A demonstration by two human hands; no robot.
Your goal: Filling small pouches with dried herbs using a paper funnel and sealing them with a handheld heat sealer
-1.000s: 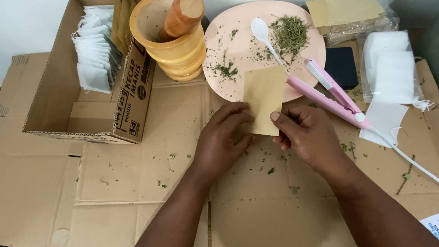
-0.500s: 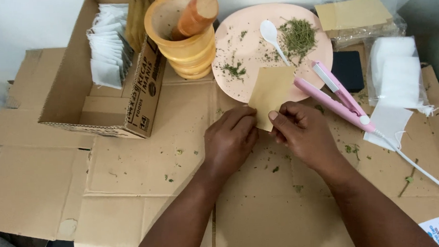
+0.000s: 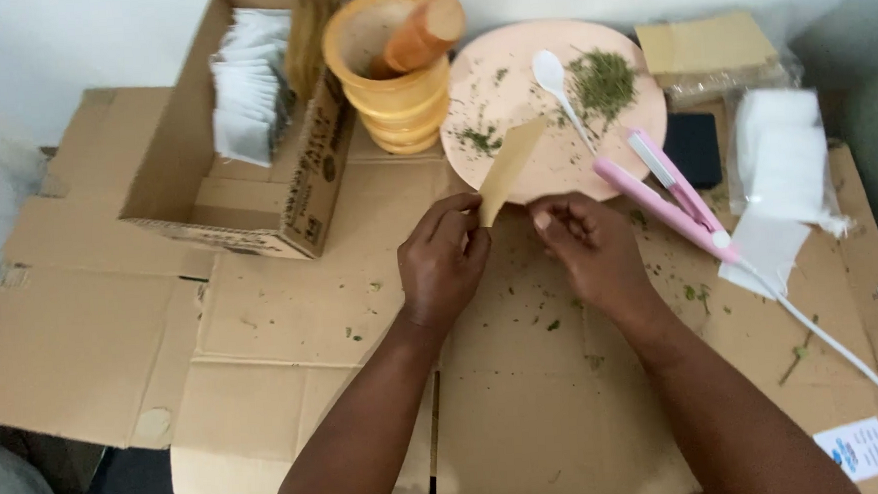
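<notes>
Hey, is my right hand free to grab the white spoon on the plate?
Probably yes: the right hand is empty, and nothing lies between it and the spoon on the plate.

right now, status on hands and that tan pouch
Left hand pinching tan paper pouch at its lower end. Right hand beside it, off the pouch. Pink plate just behind.

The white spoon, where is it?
In the head view, the white spoon lies on the pink plate toward the upper right, beside the pile of green dried herbs and just above the pink sealing tool.
</notes>
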